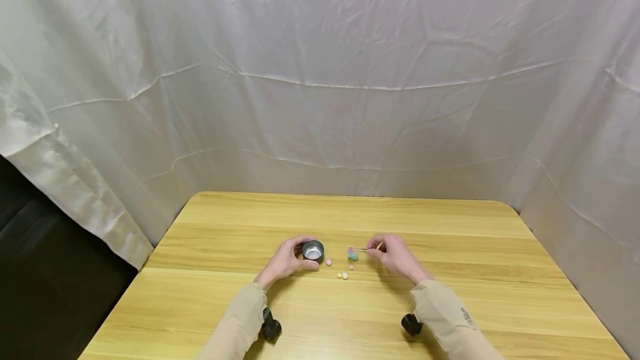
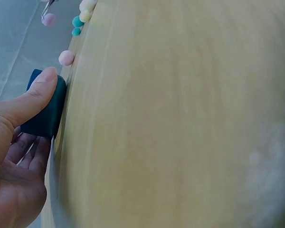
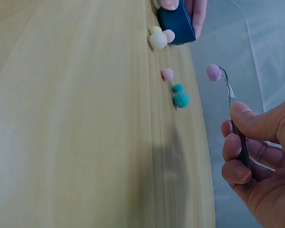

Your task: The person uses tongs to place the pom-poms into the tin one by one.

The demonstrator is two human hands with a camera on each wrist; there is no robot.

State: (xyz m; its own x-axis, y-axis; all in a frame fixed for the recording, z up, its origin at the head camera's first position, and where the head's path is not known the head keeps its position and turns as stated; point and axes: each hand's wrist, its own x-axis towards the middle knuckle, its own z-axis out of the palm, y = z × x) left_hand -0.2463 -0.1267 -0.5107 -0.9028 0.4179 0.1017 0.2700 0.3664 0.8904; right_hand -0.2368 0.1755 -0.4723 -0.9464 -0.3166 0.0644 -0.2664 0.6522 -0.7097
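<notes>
My left hand (image 1: 289, 259) holds a small dark round bowl (image 1: 313, 252) on the table, thumb on the near side and fingers behind; its metallic inside looks bare from above. In my right hand (image 1: 394, 255) is a pair of bent-tip tweezers (image 3: 237, 124), pinched between thumb and fingers. A purple pom-pom (image 3: 213, 72) sits at the tweezers' tips, held up off the table. Below it lie two teal pom-poms (image 3: 181, 99). Nearer the bowl rest a pink pom-pom (image 1: 328, 262), a smaller pink one (image 1: 351, 267), a yellow one (image 1: 339, 275) and a cream one (image 1: 345, 275).
The wooden table (image 1: 450, 293) has rounded far corners. Pale curtains (image 1: 320, 126) hang behind it and on both sides. A dark surface (image 1: 40, 271) shows at the left, beyond the table edge. Black wrist cameras (image 1: 271, 326) are strapped to both forearms.
</notes>
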